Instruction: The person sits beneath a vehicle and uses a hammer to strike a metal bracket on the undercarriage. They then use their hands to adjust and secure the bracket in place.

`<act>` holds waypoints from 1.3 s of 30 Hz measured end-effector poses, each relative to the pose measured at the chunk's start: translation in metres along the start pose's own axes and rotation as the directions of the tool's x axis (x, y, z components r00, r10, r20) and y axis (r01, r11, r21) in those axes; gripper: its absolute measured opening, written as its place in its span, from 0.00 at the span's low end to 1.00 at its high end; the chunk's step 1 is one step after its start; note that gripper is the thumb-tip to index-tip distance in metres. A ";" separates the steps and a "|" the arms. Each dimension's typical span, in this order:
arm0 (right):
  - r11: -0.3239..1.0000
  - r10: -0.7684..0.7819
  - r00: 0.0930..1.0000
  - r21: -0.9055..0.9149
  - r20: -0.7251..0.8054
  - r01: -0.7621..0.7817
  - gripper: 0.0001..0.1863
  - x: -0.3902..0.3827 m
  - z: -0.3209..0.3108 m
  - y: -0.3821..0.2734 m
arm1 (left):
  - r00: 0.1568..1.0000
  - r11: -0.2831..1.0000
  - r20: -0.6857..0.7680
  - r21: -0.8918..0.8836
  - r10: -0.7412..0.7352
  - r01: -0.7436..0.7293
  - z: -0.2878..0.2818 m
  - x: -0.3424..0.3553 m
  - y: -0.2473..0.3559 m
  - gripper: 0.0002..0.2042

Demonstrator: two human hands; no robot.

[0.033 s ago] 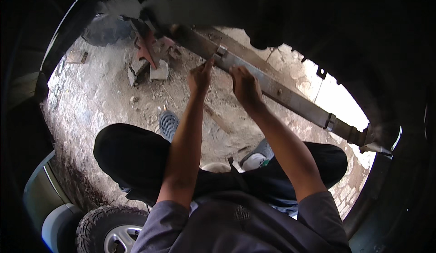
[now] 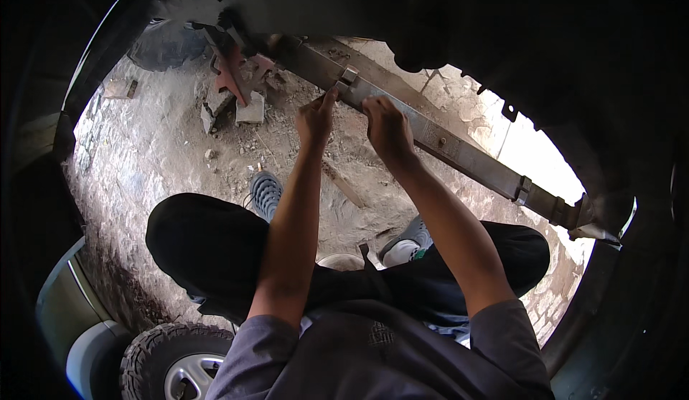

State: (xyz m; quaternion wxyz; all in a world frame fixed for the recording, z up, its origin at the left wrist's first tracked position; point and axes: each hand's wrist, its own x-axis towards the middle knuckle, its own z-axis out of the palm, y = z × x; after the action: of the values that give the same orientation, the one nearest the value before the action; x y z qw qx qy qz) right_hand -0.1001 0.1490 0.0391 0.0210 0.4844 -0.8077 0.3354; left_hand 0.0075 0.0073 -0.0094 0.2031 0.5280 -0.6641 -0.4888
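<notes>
A long flat metal bar with clamps, like a leaf spring [image 2: 474,160], runs slantwise from the upper left to the lower right in front of me. My left hand [image 2: 316,119] is closed at its near edge, thumb and forefinger up by a square metal clamp [image 2: 348,77]. Just to the right, my right hand [image 2: 388,126] is curled into a fist against the same edge. What either hand pinches, if anything, is hidden by the fingers. A second clamp [image 2: 523,190] wraps the bar farther right, beyond a round bolt head [image 2: 442,142].
Dark vehicle bodywork arches overhead and around the sides. A red metal stand [image 2: 230,77] is at the upper left beside a pale block [image 2: 250,110]. A treaded wheel [image 2: 172,360] lies at lower left. A wood strip [image 2: 343,183] rests on the dirt floor between my feet.
My right hand has shifted very slightly along the bar, its fist turning a little. The left hand stays by the clamp.
</notes>
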 end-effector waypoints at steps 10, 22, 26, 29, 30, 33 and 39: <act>0.998 -0.058 0.997 0.025 -0.057 0.060 0.07 -0.007 0.004 -0.003 | 0.996 0.996 0.086 -0.090 -0.020 0.028 -0.004 0.004 0.015 0.28; 0.999 -0.032 0.995 0.005 0.092 0.032 0.07 0.010 -0.004 -0.016 | 0.987 0.939 0.138 -0.321 -0.083 0.123 0.008 0.012 -0.007 0.37; 0.998 0.022 0.991 -0.056 0.135 -0.015 0.06 0.045 -0.015 0.006 | 0.992 0.904 0.111 -0.413 -0.066 0.107 0.031 -0.013 0.011 0.44; 0.992 0.092 0.988 -0.097 0.123 -0.080 0.07 0.035 -0.014 0.002 | 0.969 0.900 0.220 -0.392 -0.112 0.193 0.038 -0.030 0.012 0.45; 0.995 0.058 0.985 -0.093 0.165 -0.043 0.08 0.023 -0.013 -0.001 | 0.964 0.893 0.232 -0.394 -0.131 0.216 0.036 -0.030 0.005 0.45; 0.998 -0.055 0.980 0.011 0.190 0.054 0.08 0.007 -0.022 -0.002 | 0.952 0.885 0.275 -0.398 -0.135 0.240 0.032 -0.024 0.001 0.38; 0.997 0.055 0.997 -0.064 0.060 -0.051 0.07 0.051 -0.007 0.010 | 0.919 0.845 0.378 -0.450 -0.112 0.288 0.042 -0.023 0.015 0.34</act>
State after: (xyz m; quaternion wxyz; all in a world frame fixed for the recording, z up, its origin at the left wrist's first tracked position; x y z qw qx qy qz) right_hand -0.1374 0.1167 0.0572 0.0024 0.4720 -0.8306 0.2955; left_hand -0.0248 0.0458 -0.0087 0.1624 0.4338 -0.4808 -0.7445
